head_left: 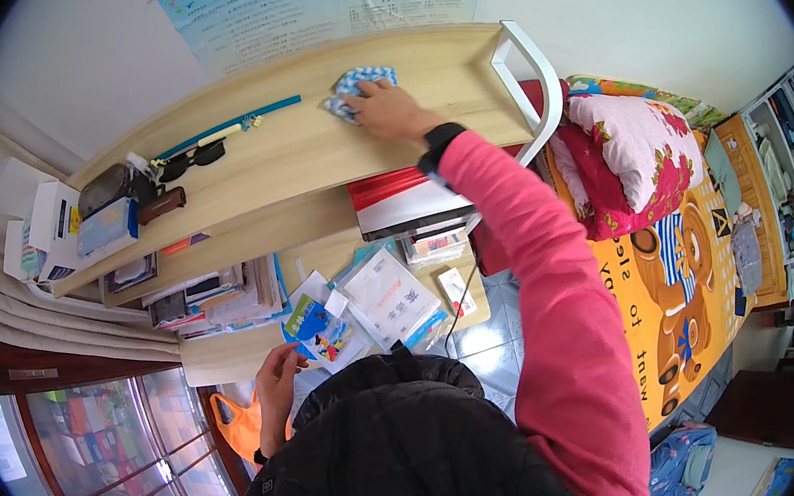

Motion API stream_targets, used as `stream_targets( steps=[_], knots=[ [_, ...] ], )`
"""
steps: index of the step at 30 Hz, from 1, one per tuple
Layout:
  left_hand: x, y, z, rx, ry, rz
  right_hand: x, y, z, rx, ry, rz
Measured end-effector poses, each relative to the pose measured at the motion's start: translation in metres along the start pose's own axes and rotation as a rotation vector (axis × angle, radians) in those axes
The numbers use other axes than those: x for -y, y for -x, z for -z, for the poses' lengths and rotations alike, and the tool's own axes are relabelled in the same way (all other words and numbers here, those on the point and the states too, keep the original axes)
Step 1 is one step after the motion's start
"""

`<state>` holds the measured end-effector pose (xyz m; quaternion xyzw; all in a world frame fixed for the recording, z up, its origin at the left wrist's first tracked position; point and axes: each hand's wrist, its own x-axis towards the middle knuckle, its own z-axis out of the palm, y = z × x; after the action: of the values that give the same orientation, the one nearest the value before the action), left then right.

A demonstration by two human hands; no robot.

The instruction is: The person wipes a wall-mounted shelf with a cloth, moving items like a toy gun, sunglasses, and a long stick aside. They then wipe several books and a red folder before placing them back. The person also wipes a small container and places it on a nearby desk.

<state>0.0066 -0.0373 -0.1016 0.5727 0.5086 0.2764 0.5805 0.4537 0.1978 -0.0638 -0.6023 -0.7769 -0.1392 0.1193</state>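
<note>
On the top shelf [300, 149], a pale wood board, lies a crumpled blue-and-white checked cloth [349, 81]. My right hand [388, 112] presses down on it, fingers curled over its near edge; a black band circles that wrist. My right arm, in a pink sleeve, reaches across from the lower right. My left hand [276, 389] hangs low beside the desk edge, its fingers loosely apart and holding nothing visible. Just beyond its fingertips is a colourful booklet [317, 329] on the desk. I cannot tell whether the fingertips touch it.
Along the shelf sit a teal strip [246, 128], sunglasses [194, 158], a brown case [162, 206] and a white box [52, 226]. A white metal frame [546, 98] bounds its right end. Below are books [225, 297] and papers [387, 296]. A bed with an orange cover [638, 325] stands right.
</note>
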Motion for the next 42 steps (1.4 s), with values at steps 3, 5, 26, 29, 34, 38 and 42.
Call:
stream_targets(
  steps=[3, 5, 26, 29, 34, 38, 42],
  knots=[
    [0.0, 0.006, -0.002, -0.018, 0.01, 0.007, -0.074, 0.025, 0.01, 0.187, 0.316, 0.276],
    [0.002, 0.012, 0.0, -0.035, 0.02, 0.0, -0.113, 0.055, 0.018, 0.202, 0.296, 0.133],
    [0.026, -0.004, 0.027, 0.031, 0.043, -0.011, 0.303, 0.021, -0.004, -0.246, -0.78, 0.187],
    [0.064, 0.002, 0.043, 0.052, -0.118, -0.009, 0.412, 0.03, -0.011, -0.004, -1.616, 0.52],
    [0.109, 0.024, 0.069, 0.039, -0.09, 0.192, 0.413, 0.073, -0.031, 0.112, -1.003, 0.365],
    [0.108, 0.041, 0.078, -0.075, -0.085, 0.236, 0.233, 0.125, 0.034, -0.3, -0.866, -0.203],
    [0.088, 0.034, 0.066, -0.124, -0.089, 0.252, 0.034, 0.136, 0.102, -0.569, -0.175, -0.484]
  ],
)
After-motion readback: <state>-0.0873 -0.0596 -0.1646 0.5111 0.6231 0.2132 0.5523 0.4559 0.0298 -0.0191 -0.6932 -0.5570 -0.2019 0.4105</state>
